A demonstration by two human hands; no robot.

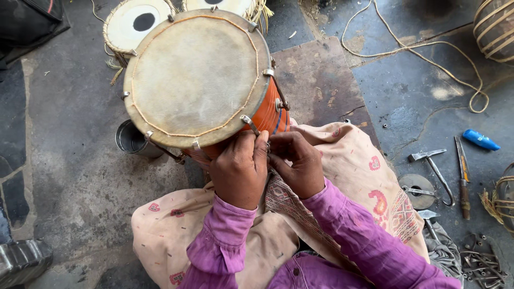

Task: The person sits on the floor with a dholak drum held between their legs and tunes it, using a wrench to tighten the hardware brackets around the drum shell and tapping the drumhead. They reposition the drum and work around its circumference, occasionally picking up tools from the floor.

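In the head view, the round orange drum with a pale skin top (197, 75) leans against the person's knees over the beige printed cloth (353, 166), so its rim faces both hands. The left hand (239, 170) and the right hand (296, 165) meet at the near rim, fingers curled and pinching at 1 small metal hook (249, 124); what else they grip, I cannot tell. A steel hammer (432, 166) and a blue-handled tool (480, 140) lie on the grey floor (75, 160) at the right, near enough to reach.

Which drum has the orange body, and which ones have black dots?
The big drum that both hands work on has the orange body and a plain tan skin. The two smaller drums behind it have white skins with black dots.
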